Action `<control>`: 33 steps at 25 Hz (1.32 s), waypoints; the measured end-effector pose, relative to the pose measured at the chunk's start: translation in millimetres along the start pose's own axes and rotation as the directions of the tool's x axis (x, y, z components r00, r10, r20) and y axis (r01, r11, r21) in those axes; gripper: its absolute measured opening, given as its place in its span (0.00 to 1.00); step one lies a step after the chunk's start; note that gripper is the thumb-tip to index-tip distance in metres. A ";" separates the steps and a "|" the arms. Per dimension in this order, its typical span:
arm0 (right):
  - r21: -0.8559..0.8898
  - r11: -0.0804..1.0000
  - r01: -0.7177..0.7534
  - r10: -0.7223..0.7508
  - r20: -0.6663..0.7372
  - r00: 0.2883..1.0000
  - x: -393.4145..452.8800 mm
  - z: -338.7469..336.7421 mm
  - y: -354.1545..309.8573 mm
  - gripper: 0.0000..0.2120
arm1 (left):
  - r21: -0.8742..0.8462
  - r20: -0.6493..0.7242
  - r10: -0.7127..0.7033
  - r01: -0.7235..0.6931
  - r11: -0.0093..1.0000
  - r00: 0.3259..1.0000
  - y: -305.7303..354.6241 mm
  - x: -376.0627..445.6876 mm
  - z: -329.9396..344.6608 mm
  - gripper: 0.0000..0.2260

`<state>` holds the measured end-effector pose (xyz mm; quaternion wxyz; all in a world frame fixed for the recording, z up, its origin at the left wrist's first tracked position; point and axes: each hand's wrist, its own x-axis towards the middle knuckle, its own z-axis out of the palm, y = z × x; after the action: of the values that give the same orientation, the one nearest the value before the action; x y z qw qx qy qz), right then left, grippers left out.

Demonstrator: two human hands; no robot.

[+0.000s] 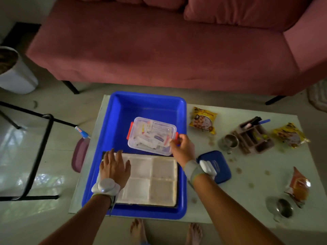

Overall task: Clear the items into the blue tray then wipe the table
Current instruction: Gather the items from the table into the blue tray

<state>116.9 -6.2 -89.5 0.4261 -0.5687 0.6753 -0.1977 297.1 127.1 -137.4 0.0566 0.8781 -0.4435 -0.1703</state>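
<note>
A blue tray [123, 110] lies on the left part of the white table [247, 175]. Inside it, near me, lies a white compartment tray [155, 181]. My left hand [114, 167] rests flat on its left side, fingers spread. My right hand [182, 147] grips the right red clip of a clear plastic box [150, 134] of small packets, which sits tilted in the tray's middle. On the table to the right are a blue lid [221, 165], two yellow snack packets [203, 120] [290, 135], a brown organiser [253, 137], two steel cups [229, 141] [284, 207] and an orange packet [299, 187].
Brown stains [238, 170] dot the table's right half. A pink sofa [159, 50] stands beyond the table. A black metal frame [40, 147] and a white bin [14, 71] are on the left floor. My bare feet [138, 230] show under the near edge.
</note>
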 end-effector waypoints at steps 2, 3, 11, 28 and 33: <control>-0.043 0.999 -0.001 0.002 0.031 1.000 6.4 40.8 -8.8 0.15 | -0.051 -0.026 -0.024 0.023 0.998 0.999 -15.7 11.2 6.9 0.26; -0.060 0.998 -0.015 0.018 0.047 0.999 10.0 61.8 -9.1 0.15 | -0.061 -0.026 -0.011 0.009 0.998 1.000 -25.3 17.6 13.3 0.28; -0.178 0.979 -0.099 0.131 0.178 0.975 26.6 123.0 -3.6 0.15 | 0.074 -0.069 0.155 -0.150 0.986 0.986 -43.7 25.9 37.1 0.33; -0.525 0.695 0.492 -0.494 0.149 0.857 37.5 -3.5 69.5 0.20 | 0.031 -0.115 0.305 -0.304 0.952 0.945 95.4 -5.4 65.1 0.28; -0.567 0.812 0.141 -0.302 -0.201 0.932 68.0 -112.4 140.8 0.19 | 0.036 -0.012 0.409 -0.409 0.912 0.912 209.4 -17.9 95.1 0.29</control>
<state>-56.8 -55.6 -156.3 0.1206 -0.7072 0.6853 -0.1255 95.0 20.6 -169.5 0.0809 0.7683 -0.6195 -0.1391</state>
